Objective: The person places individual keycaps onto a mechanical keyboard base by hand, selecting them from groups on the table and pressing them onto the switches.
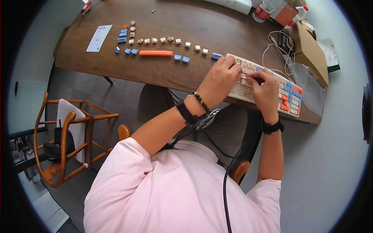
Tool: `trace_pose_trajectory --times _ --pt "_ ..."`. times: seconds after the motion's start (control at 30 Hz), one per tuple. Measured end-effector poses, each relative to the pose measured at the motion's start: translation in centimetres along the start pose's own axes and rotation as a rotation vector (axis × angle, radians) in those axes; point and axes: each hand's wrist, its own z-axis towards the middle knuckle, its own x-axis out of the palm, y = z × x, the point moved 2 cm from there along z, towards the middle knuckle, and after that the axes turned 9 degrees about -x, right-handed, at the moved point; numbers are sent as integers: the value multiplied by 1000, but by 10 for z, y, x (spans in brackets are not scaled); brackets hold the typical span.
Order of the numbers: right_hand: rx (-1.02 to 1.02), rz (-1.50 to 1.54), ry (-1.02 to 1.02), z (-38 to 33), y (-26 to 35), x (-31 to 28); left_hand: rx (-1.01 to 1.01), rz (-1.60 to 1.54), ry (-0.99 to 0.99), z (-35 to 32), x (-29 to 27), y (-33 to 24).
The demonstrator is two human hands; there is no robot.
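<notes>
One cream keyboard (286, 91) lies at right of centre in the frame, tilting down toward the right along the near edge of the brown wooden surface (186, 19). Its right end is filled with white, blue and orange keycaps; toward its lower left, pale spots without caps seem to show, though the hands cover much of the middle.

The left hand (222, 77) comes over the board's left part, fingers bent down; the right hand (266, 91) sits just beside it, thumb and forefinger drawn close. Both sets of fingertips almost meet above the keys, but I cannot tell whether either grip is clamped on a cap or merely touching.

Judging by how things lie, the work is partway: about two dozen caps are off, while the right end looks untouched. The loose ones spread from upper left to centre: a bent line of white keycaps (170, 39), several blue keycaps (178, 58), a small orange keycap (125, 26) and the long orange spacebar (155, 53). Their layout resembles the outer rows of a board.

Farther out, a white paper slip (99, 38) lies at upper left. At upper right are a coiled pale cable (266, 49), a cardboard box (311, 54) and a clear bottle (264, 11). A wooden chair (89, 136) stands at lower left.
</notes>
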Motion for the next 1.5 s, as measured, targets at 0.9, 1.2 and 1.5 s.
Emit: trace_pose_trajectory --times 0.9,1.2,1.5 --pt "-165 -250 -4 15 17 4 0 23 -17 -2 6 0" --pt "64 57 -89 0 -3 5 -5 -30 -10 0 2 -2" --pt "-6 53 -132 -7 2 6 55 -73 -4 3 -3 1"
